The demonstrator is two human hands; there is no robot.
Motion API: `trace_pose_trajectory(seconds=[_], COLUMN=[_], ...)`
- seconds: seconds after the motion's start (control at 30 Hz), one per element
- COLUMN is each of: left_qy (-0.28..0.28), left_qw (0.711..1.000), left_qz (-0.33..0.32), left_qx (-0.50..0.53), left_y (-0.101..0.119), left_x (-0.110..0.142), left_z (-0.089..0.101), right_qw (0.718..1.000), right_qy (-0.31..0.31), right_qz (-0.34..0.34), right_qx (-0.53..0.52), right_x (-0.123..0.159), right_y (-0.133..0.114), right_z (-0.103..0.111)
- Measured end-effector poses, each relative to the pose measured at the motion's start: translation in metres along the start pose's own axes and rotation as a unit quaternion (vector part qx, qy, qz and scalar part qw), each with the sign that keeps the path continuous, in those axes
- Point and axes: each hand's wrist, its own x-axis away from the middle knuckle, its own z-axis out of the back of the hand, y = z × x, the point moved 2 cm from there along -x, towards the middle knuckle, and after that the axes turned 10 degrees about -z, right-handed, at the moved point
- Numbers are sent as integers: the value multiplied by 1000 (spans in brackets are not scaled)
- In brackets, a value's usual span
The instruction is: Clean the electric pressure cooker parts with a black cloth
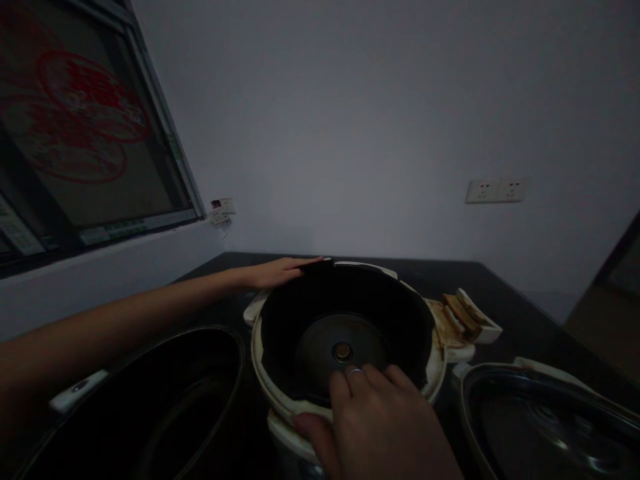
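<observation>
An electric cooker body [350, 340] with a stained cream rim stands on the dark counter. Its dark chamber is open at the top, with a round metal piece [343, 351] in the middle of the floor. My right hand [375, 413] grips the near rim, fingers curled over into the chamber and thumb outside; a ring is on one finger. My left hand [280, 272] reaches to the far left rim, fingers long and thumb on the near side, closed at the edge by a small black part [317, 267]. What that part is, I cannot make out.
A large dark pot [239, 353] stands at the left, close to the cooker. Right of it, the cooker's lid [550, 427] lies with its inner side up. A stained hinge bracket [463, 319] juts out to the right. Wall sockets [496, 191] and a window [100, 133] are behind.
</observation>
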Motion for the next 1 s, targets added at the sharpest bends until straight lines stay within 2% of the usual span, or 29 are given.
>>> trace_pose_trajectory(seconds=[0.17,0.27,0.4,0.6,0.73,0.9,1.0], left_qy=[-27,-37,-19,34,60,1,-20], left_qw=[997,996,995,994,992,985,974], left_qz=[-69,-83,-100,-101,-114,-163,-197], left_qx=[4,15,16,-1,-10,-54,-113], left_y=[19,29,36,49,75,105,97], left_x=[32,52,75,98,114,121,119], left_z=[6,5,-1,-21,-42,-58,-53], right_qw=[998,997,994,992,990,989,988], right_qy=[55,70,86,102,110,107,114], right_qz=[39,40,58,71,79,97,100], right_qx=[-2,11,27,35,38,30,37], right_x=[1,2,5,6,4,5,5], right_y=[3,4,5,6,7,9,9], right_z=[-12,-13,-13,-14,-16,-19,-19])
